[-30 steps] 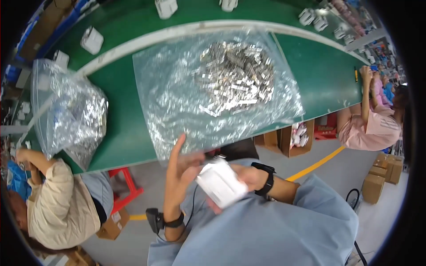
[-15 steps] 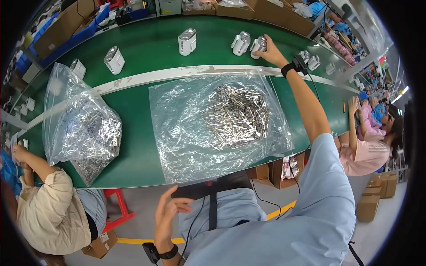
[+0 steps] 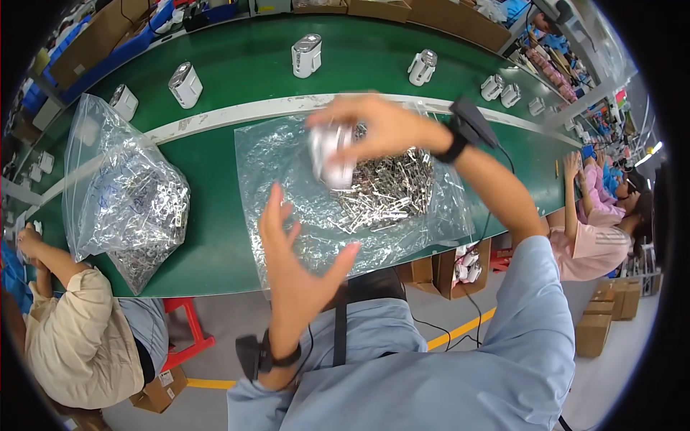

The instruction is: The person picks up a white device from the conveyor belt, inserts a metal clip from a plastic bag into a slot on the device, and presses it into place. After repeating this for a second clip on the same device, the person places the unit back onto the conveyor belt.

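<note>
My right hand (image 3: 377, 129) grips a white device housing (image 3: 332, 159), blurred by motion, above the left side of a loose pile of small metal clips (image 3: 392, 188). The pile lies on a flat clear plastic bag (image 3: 287, 248) on the green bench. My left hand (image 3: 298, 269) is raised over the bag's near left part, fingers spread and thumb out, holding nothing. It is apart from the housing. Beyond the white rail stand more white housings with metallic tops, one (image 3: 307, 56) near the middle and another (image 3: 422, 67) to its right.
A full clear bag of metal parts (image 3: 133, 201) stands at the left, near a co-worker in a cream shirt (image 3: 86, 337). A white rail (image 3: 215, 125) crosses the green bench (image 3: 215, 237). Cardboard boxes (image 3: 460, 18) line the far edge. Co-workers in pink sit at the right.
My right hand has picked a housing from beyond the rail and brought it left and nearer, over the bag. My left hand has risen from my lap and spread its fingers.
</note>
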`<act>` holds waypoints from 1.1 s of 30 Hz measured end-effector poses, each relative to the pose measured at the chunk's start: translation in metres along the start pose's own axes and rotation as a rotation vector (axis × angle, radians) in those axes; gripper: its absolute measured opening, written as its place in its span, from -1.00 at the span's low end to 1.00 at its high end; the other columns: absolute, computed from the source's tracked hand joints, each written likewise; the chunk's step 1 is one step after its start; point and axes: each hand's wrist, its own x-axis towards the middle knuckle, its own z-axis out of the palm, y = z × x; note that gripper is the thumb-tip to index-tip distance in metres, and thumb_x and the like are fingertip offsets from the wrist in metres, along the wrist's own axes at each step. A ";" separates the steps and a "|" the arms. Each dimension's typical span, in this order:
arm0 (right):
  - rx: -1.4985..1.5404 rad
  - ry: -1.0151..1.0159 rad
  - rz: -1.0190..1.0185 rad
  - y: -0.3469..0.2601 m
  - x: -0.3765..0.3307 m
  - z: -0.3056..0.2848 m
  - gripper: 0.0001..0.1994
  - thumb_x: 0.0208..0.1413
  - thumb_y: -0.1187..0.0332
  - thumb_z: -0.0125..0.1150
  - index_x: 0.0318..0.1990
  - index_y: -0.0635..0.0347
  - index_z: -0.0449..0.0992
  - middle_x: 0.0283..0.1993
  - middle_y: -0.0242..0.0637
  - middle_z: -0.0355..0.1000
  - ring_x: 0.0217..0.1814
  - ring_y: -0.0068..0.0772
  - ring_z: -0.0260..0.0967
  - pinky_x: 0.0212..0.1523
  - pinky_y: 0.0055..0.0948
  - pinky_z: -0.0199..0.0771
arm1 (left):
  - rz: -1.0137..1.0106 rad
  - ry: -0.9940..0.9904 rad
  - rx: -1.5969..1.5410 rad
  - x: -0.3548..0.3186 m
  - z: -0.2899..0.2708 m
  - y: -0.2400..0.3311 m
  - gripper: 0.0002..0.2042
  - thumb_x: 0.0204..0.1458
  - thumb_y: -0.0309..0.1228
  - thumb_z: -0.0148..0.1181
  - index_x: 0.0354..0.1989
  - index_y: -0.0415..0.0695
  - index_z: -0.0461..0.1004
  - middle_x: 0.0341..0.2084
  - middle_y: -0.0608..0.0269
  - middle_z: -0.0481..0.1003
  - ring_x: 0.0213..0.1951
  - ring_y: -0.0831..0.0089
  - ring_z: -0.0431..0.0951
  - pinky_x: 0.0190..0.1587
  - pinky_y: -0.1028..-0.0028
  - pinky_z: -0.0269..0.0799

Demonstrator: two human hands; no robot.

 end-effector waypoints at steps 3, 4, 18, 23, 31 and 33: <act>0.357 -0.133 0.141 -0.065 -0.007 0.017 -0.56 0.04 0.11 0.37 -0.04 0.24 0.57 -0.27 -0.14 0.55 -0.34 -0.32 0.51 -0.23 -0.36 0.51 | -0.432 -0.129 -0.719 0.014 0.009 -0.005 -0.24 -0.06 -0.53 0.33 0.35 -0.14 0.09 -0.07 0.01 0.44 -0.21 0.39 0.57 -0.25 0.46 0.55; 0.358 -0.130 0.149 -0.059 -0.009 0.016 -0.56 0.04 0.11 0.37 -0.04 0.24 0.57 -0.27 -0.14 0.55 -0.34 -0.32 0.51 -0.23 -0.36 0.51 | -0.436 -0.135 -0.721 0.010 0.009 -0.009 -0.24 -0.06 -0.53 0.33 0.35 -0.14 0.09 -0.07 0.01 0.44 -0.21 0.39 0.57 -0.25 0.46 0.55; 0.133 0.214 0.676 0.042 -0.045 0.040 -0.71 0.12 0.23 0.33 -0.46 0.29 0.49 -0.60 -0.35 0.40 -0.65 -0.54 0.29 -0.60 -0.48 0.26 | -0.616 0.004 -0.788 -0.037 -0.022 -0.024 -0.36 -0.03 -0.41 0.19 0.28 -0.19 0.13 -0.08 -0.10 0.45 -0.33 0.30 0.57 -0.47 0.43 0.56; 0.804 0.216 0.856 0.003 -0.050 0.026 -0.80 0.17 0.32 0.28 -0.36 0.22 0.42 -0.60 -0.43 0.33 -0.67 -0.61 0.26 -0.65 -0.61 0.22 | -0.633 -0.073 -0.873 -0.036 -0.024 -0.013 -0.35 -0.02 -0.36 0.19 0.29 -0.19 0.12 -0.08 -0.12 0.44 -0.34 0.27 0.56 -0.47 0.42 0.55; 1.197 0.254 0.668 -0.083 -0.046 0.042 -0.90 0.21 0.46 0.16 -0.29 0.23 0.36 -0.45 -0.24 0.44 -0.65 -0.57 0.36 -0.69 -0.59 0.31 | -0.605 -0.401 -1.321 -0.027 -0.021 -0.018 -0.32 0.02 -0.18 0.15 0.30 -0.18 0.10 -0.05 -0.20 0.41 -0.38 0.21 0.54 -0.51 0.37 0.52; 1.254 0.242 0.657 -0.090 -0.049 0.052 -0.91 0.22 0.48 0.15 -0.30 0.23 0.35 -0.41 -0.19 0.47 -0.63 -0.55 0.38 -0.69 -0.58 0.33 | -0.602 -0.337 -1.256 -0.027 -0.017 -0.018 -0.34 0.04 -0.17 0.13 0.29 -0.18 0.11 -0.06 -0.19 0.41 -0.38 0.21 0.55 -0.51 0.37 0.52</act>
